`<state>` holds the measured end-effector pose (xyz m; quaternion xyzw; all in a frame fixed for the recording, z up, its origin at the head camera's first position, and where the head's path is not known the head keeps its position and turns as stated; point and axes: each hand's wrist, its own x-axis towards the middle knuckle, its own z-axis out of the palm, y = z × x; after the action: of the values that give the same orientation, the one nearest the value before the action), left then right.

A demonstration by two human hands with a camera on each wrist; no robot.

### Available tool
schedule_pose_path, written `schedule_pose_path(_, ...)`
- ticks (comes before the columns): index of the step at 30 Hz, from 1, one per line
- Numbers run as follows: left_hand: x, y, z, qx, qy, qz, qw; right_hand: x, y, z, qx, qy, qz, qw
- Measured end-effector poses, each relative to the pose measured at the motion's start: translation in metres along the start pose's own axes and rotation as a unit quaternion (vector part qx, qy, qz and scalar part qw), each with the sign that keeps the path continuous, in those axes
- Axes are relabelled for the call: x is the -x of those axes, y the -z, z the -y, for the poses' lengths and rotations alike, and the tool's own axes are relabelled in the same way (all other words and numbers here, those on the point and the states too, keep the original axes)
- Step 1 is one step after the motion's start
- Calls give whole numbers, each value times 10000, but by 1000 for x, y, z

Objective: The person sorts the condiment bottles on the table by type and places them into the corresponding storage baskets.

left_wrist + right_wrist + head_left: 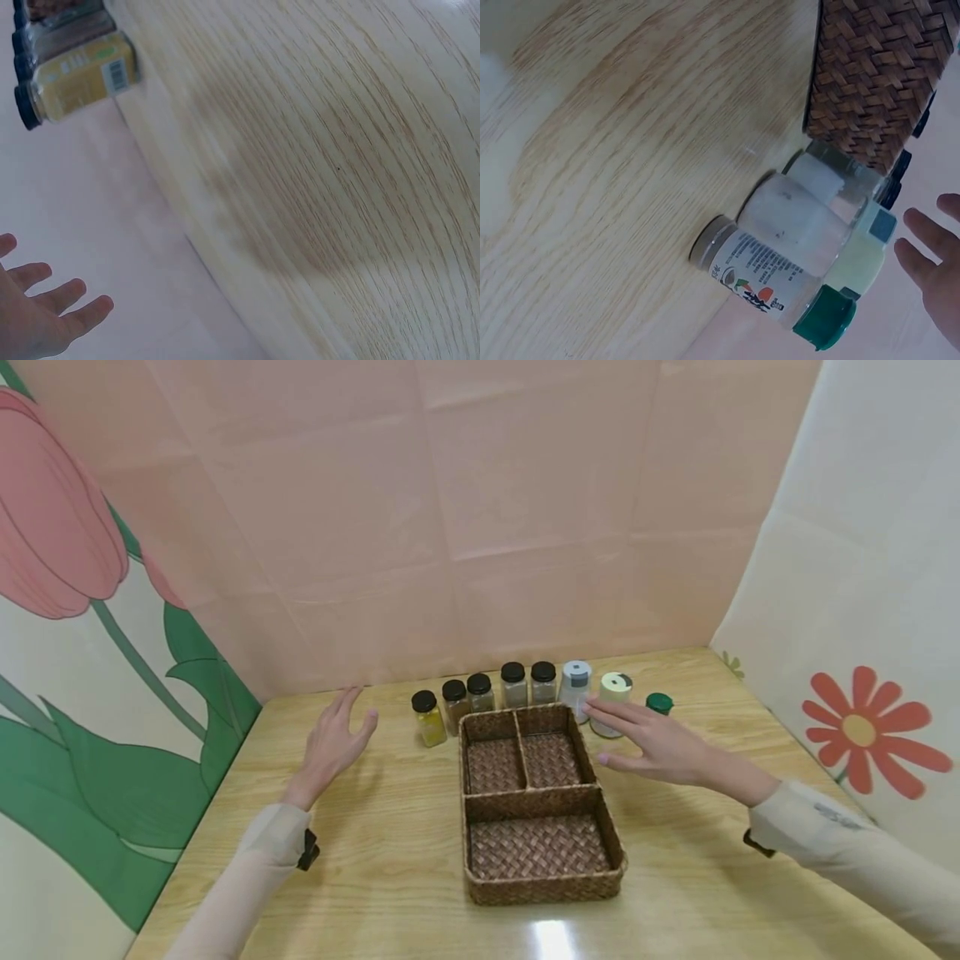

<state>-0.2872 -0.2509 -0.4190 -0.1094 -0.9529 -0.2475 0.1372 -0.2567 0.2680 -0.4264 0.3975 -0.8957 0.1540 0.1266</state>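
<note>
While flat, left hand (330, 747) grip released | right hand (652, 743) released, fingertips over cream-lidded jar (613, 693)

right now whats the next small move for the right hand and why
Probably ease the right hand forward and curl its fingers round the cream-lidded jar. The hand is open, holding nothing, its fingertips just at that jar, and the wicker basket beside it has all three compartments empty.

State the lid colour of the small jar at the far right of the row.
Green: the small jar has a green lid, clearest in the head view.
</note>
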Motion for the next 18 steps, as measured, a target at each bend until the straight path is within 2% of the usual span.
schedule_pose_path(4,-1,-2,-1,7,11,-9,10000,0,-1,4,-227,-125,184,9995)
schedule_pose_path(18,-2,-7,-4,61,-78,11,10000,6,-12,10,-605,-51,412,9973)
